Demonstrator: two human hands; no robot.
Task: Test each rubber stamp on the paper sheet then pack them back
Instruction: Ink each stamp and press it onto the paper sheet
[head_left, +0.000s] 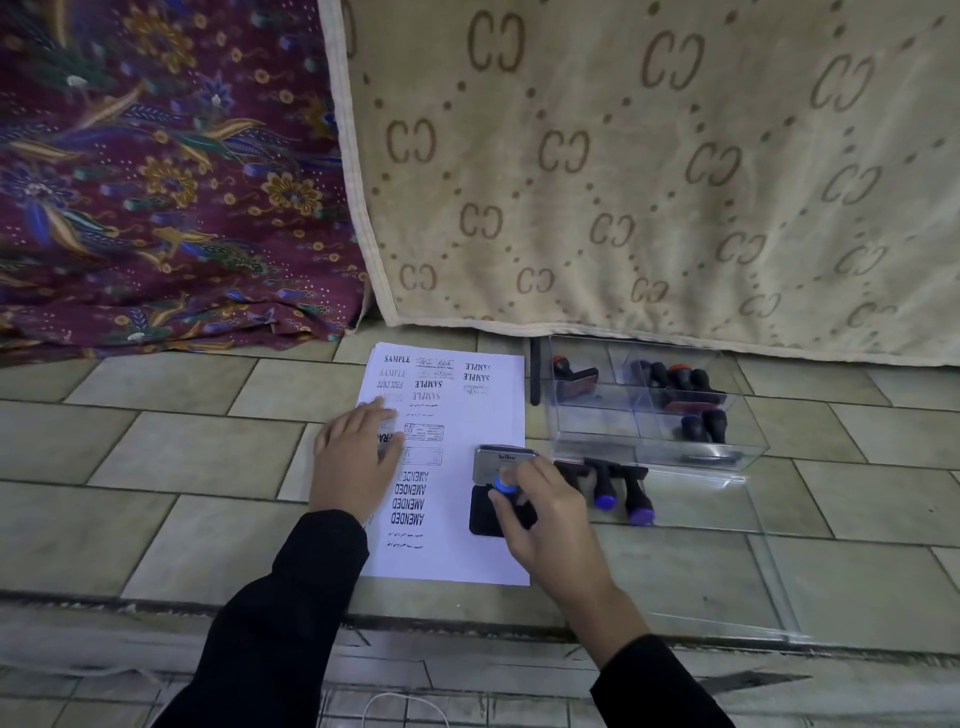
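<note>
A white paper sheet (467, 540) lies on the tiled floor, printed with many stamp marks such as SAMPLE and AMENDED. My left hand (358, 457) rests flat on its left side, fingers spread. My right hand (545, 514) grips a rubber stamp with a blue-capped handle (503, 486) and presses it on the black pad of an open ink pad (485, 514), whose silver lid (506, 460) stands up behind. Two more stamps with purple caps (621, 491) lie on the floor to the right.
A clear plastic compartment box (644, 441) stands right of the sheet and holds several black-handled stamps (685, 384). Its clear lid (727, 566) lies flat in front. A beige blanket (649, 171) and a purple floral cloth (166, 171) hang behind.
</note>
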